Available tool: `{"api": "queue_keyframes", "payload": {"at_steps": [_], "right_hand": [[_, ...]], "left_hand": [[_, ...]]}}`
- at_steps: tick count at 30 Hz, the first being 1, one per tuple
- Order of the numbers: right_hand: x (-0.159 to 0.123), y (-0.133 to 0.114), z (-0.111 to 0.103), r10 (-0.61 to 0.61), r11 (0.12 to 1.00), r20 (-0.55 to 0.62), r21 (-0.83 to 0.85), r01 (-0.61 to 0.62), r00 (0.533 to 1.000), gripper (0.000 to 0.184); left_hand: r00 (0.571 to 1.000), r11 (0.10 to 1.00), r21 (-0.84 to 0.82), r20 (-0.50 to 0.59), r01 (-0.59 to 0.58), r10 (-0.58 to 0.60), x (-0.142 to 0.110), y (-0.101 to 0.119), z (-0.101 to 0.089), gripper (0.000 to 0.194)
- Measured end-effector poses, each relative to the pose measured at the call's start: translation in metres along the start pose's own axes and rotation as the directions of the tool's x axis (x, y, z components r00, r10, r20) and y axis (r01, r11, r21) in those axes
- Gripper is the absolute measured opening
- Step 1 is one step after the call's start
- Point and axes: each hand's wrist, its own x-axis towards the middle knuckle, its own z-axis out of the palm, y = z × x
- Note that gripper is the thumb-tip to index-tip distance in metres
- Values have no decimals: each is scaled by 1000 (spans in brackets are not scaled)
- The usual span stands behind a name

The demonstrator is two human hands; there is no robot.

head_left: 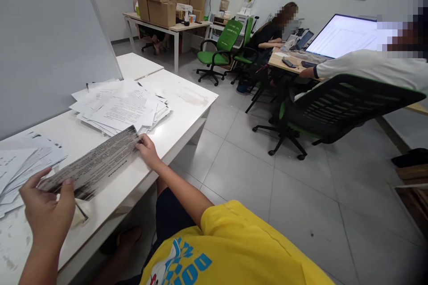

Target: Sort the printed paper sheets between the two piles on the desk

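Observation:
Between my hands a sheet of printed paper (96,160) is held above the white table, tilted, with dark smudged print along its edges. My left hand (50,205) grips its near left end, thumb on top and fingers around the edge. At the far right end, my right hand (147,150) pinches a corner of the same sheet. Beyond the sheet lies a messy pile of printed papers (122,109). Another stack of papers (20,169) rests to the left, close to my left hand. A small pale object with a dark strip (82,213) sits partly hidden under the sheet.
The white table (182,102) ends at my right, with tiled floor beyond. A grey panel (50,40) rises behind the papers. Green chairs (224,42) stand farther off. A person in a white shirt (368,69) sits by a large monitor (347,35). Cardboard boxes (160,11) fill a back table.

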Motion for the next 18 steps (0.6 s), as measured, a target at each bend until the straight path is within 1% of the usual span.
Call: {"api": "queue_keyframes", "payload": {"at_steps": [2, 5, 7, 10, 12, 14, 16, 17, 18], "right_hand": [[-1, -2, 0, -7, 1000, -18, 7, 7, 1000, 9], [-2, -5, -1, -8, 999, -51, 47, 10, 999, 9], [-2, -6, -2, -4, 998, -68, 61, 8, 998, 10], [-1, -5, -3, 10, 1000, -91, 11, -9, 996, 14], [1, -4, -4, 19, 999, -89, -36, -22, 996, 17], [3, -3, -4, 51, 995, -62, -86, -56, 997, 16], [2, -6, -4, 90, 982, -21, -164, -92, 996, 12], [1, -8, -5, 98, 974, 2, -204, -96, 995, 10], [-1, -12, -6, 98, 967, 31, -238, -88, 995, 9]], "left_hand": [[999, 999, 35, 31, 18, -19, -1, 4, -4, 66], [998, 998, 64, 59, -22, 18, -5, 8, -8, 58], [996, 997, 64, 84, -46, 40, -10, 11, -10, 55], [989, 996, 75, 143, -46, 35, -17, 18, -11, 63], [987, 996, 84, 159, -3, -11, -21, 23, -12, 73], [986, 994, 92, 149, 65, -78, -26, 25, -14, 82], [983, 989, 94, 131, 116, -128, -31, 24, -16, 86], [985, 989, 86, 120, 118, -127, -34, 21, -18, 86], [987, 993, 63, 125, 96, -103, -37, 17, -20, 86]]}}
